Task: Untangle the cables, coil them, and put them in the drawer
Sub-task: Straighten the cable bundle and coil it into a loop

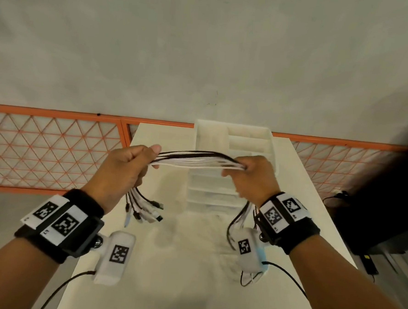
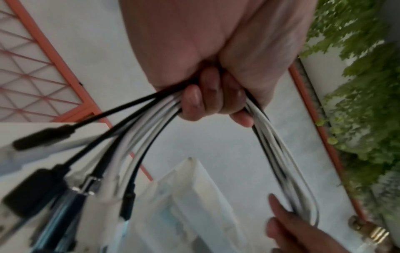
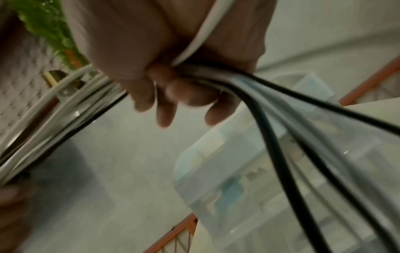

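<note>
A long white table (image 1: 304,184) runs away toward a plain grey wall (image 1: 204,47) — its far end meets an orange lattice railing (image 1: 50,149) that stretches to both sides of the table. Right of the table sits a dark, shadowed mass (image 1: 386,201); green foliage (image 2: 363,102) grows beyond the railing.

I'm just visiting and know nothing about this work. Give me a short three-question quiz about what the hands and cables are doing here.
1. True or false: the cable bundle lies flat on the white table.
2. Which hand has the loose plug ends hanging just below it? A) left hand B) right hand C) neither
3. Fill in: the drawer unit stands at the table's ____ edge, away from the person.

Key
1. False. Both hands grip the bundle in the air, stretched between them.
2. A. The plugs fan out under the left hand.
3. Far. It stands behind the stretched cables in the head view.
</note>
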{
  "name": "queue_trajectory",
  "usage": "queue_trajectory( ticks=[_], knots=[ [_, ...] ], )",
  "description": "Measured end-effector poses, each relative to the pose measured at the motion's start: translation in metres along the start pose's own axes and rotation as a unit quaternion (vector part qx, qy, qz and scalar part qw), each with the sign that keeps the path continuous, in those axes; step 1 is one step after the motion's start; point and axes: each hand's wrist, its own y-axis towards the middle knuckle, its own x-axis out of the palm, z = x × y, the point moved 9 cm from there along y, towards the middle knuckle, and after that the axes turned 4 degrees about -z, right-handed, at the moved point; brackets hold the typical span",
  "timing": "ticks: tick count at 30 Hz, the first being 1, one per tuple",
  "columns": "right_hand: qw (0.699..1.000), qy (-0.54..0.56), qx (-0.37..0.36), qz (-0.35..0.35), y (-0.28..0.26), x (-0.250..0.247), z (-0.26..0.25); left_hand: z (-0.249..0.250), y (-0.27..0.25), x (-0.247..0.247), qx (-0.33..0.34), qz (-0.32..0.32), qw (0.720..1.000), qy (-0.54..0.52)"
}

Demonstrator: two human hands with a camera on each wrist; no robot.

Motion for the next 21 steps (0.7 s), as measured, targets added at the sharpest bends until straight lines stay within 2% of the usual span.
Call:
queue_trajectory(
  ticks=[2, 4, 6, 9, 12, 15, 16, 17, 19, 21],
  knots=[
    [0.993, 0.037, 0.049, 0.101, -0.002, -0.03, 0.018, -0.016, -0.005, -0.006, -0.014, -0.012, 0.999, 0.029],
    [0.98, 0.082, 0.071, 0.167, -0.005, -0.05, 0.027, -0.041, -0.011, -0.004, -0.055, -0.053, 0.996, 0.036],
    [0.977, 0.099, 0.051, 0.181, -0.007, -0.058, 0.02, -0.067, -0.016, 0.006, -0.111, -0.12, 0.986, 0.032],
    [0.988, 0.091, -0.002, 0.126, -0.009, -0.049, -0.008, -0.076, -0.016, 0.026, -0.177, -0.202, 0.962, 0.049],
    [0.995, 0.051, -0.052, 0.064, -0.012, -0.032, -0.039, -0.029, 0.0, 0.043, -0.136, -0.194, 0.968, 0.083],
    [0.995, 0.014, -0.084, 0.049, -0.011, -0.019, -0.056, 0.035, -0.001, 0.097, -0.045, -0.269, 0.96, 0.06],
    [0.995, 0.025, -0.083, 0.051, -0.011, -0.019, -0.056, 0.049, -0.003, 0.112, -0.03, -0.275, 0.959, 0.059],
    [0.994, 0.05, -0.086, 0.053, -0.012, -0.021, -0.055, 0.058, -0.002, 0.12, -0.025, -0.257, 0.964, 0.054],
    [0.99, 0.09, -0.094, 0.056, -0.014, -0.032, -0.049, 0.066, 0.005, 0.117, -0.012, -0.175, 0.984, 0.042],
    [0.993, 0.048, -0.093, 0.049, -0.017, -0.041, -0.036, 0.069, 0.012, 0.104, 0.004, -0.101, 0.994, 0.048]
  ],
)
